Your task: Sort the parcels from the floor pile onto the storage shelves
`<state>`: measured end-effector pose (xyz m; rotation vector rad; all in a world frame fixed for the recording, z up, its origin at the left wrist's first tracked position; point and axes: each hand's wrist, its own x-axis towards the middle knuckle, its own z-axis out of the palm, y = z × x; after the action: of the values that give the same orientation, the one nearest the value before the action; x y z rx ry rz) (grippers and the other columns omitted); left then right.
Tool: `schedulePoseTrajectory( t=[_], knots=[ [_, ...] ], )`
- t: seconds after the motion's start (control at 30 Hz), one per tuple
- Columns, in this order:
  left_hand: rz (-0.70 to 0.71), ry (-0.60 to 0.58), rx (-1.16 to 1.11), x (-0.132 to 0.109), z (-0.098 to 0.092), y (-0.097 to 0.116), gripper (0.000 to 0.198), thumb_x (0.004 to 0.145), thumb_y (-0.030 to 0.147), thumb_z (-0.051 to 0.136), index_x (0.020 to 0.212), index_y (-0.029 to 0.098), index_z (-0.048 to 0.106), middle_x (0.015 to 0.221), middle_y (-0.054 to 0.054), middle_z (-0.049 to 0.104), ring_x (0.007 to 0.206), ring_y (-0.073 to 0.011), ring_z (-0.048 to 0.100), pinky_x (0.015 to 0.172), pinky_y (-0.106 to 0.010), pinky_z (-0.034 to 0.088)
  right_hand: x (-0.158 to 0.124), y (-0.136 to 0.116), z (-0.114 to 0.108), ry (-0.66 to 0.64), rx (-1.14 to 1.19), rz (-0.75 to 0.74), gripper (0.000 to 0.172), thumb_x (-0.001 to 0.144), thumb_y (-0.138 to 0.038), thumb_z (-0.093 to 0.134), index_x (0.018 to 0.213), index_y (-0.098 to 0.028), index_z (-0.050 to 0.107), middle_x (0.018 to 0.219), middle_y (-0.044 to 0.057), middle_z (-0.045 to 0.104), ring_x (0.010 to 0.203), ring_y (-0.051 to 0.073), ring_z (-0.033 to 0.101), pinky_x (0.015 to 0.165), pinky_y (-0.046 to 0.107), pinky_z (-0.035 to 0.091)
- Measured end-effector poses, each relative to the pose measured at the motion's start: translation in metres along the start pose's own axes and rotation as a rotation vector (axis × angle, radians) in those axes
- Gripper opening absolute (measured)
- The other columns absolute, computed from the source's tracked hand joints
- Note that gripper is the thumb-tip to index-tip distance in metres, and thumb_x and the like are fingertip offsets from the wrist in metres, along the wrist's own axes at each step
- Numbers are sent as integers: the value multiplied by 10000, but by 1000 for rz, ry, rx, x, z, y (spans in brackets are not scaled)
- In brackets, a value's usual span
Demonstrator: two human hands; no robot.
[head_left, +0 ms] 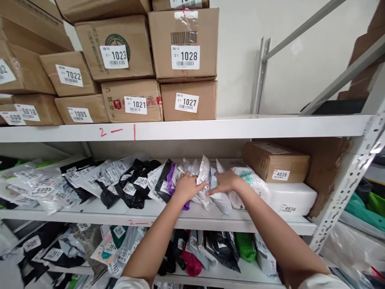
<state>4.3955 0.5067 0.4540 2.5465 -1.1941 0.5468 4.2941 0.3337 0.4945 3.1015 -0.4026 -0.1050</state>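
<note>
Both my arms reach onto the middle shelf, into a row of upright mailing bags. My left hand [189, 186] rests on the white bags beside a purple bag [171, 176], its thumb stretched to the right. My right hand [224, 182] is just across from it, thumb and fingers apart, touching a white bag [221, 199]. Between the two hands stands a narrow white mailing bag [204, 170] with a printed label. Some fingertips are hidden among the bags. A white bag with green print [249, 184] lies right of my right hand.
Labelled cardboard boxes [186, 100] are stacked on the upper shelf [234, 127]. A box marked 4039 [279, 160] sits on a white foam box [288, 196] at the right. Black bags [134, 188] lie left. A perforated upright post [345, 180] bounds the right side; more parcels fill the lower shelf.
</note>
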Motion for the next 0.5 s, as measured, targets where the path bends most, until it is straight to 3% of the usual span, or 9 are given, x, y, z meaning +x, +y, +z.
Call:
schedulePoseTrajectory(
  t=[0.17,0.23,0.3,0.37,0.5],
  knots=[
    [-33,94,96,-5,8,4,868,900,750,173,1031,135,772,1095,-200,654,1020,-341,608,838,-407,473,-8,8,3,-87,-54,-126,1432,386,-751,798,1520,-42,284,1297,271,603,1244,449,538,1124,532,302],
    [-31,114,101,-7,10,1,865,908,739,162,1018,142,778,1069,-195,659,1003,-336,611,832,-412,473,-8,5,8,-27,-96,-155,1374,408,-707,807,1494,-21,319,1222,271,641,1177,449,579,1049,514,383],
    [-37,141,108,-10,11,-6,852,911,736,168,1011,156,784,1048,-187,661,997,-329,612,849,-418,468,-8,1,11,54,-105,-179,1212,466,-680,786,1419,-25,423,1090,244,690,1046,433,638,902,471,470],
    [-56,159,114,-12,9,-14,840,907,742,185,1011,164,786,1050,-179,658,990,-319,611,846,-408,468,-8,-5,12,112,-87,-195,1093,498,-664,773,1353,-47,489,985,214,710,944,415,663,756,421,492],
    [-71,132,113,-13,4,-30,801,909,737,225,1047,174,779,1081,-170,649,994,-309,608,836,-388,472,-6,-14,12,160,-38,-195,1097,526,-715,741,1359,-53,477,972,213,709,927,413,665,690,402,482]
  ],
)
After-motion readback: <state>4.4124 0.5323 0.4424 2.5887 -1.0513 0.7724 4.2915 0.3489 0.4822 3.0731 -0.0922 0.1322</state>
